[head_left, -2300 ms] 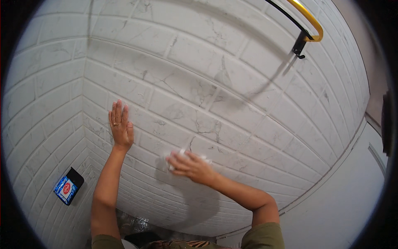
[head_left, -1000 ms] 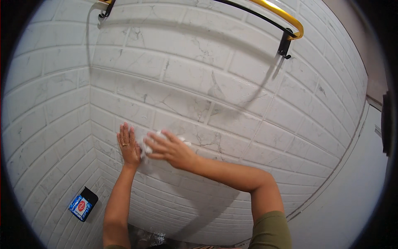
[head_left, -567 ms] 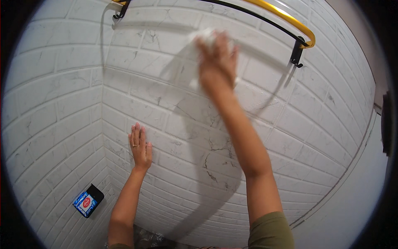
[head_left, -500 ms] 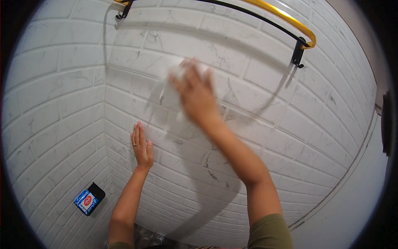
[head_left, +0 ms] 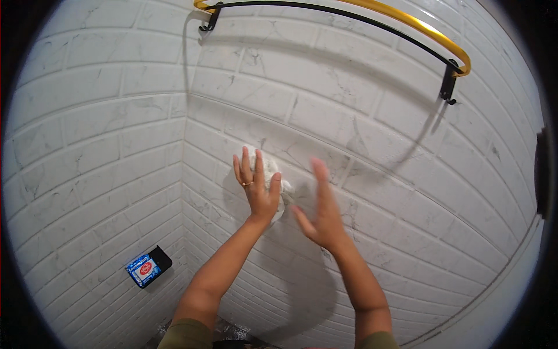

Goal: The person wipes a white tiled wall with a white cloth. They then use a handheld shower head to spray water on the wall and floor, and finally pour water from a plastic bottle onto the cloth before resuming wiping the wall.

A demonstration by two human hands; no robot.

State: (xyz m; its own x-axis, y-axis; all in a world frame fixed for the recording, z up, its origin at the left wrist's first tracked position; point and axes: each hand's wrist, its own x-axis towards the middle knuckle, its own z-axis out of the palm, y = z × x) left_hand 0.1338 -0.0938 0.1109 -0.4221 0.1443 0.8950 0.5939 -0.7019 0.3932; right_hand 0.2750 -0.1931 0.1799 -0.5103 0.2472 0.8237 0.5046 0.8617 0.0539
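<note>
My left hand (head_left: 259, 185) lies with its fingers spread on a crumpled white cloth (head_left: 269, 168), pressing it against the white marble-patterned wall tiles (head_left: 226, 75). A ring shows on one finger. Part of the cloth is hidden behind the palm; its edges stick out around the thumb and fingertips. To the right, my right hand (head_left: 323, 212) is raised beside the cloth, thumb and fingers apart, with nothing visible in it. Motion blurs its fingers, and I cannot tell whether it touches the wall.
Above my hands, a gold and black towel rail (head_left: 349, 16) with small hooks juts from the wall. On the adjoining left wall is a black holder with a blue and white packet (head_left: 144, 269). The two tiled walls meet in a corner left of my hands.
The white cloth has come down from under my right hand and is now beneath my left. My left hand moved up and right; my right hand dropped rightward. The view shifted.
</note>
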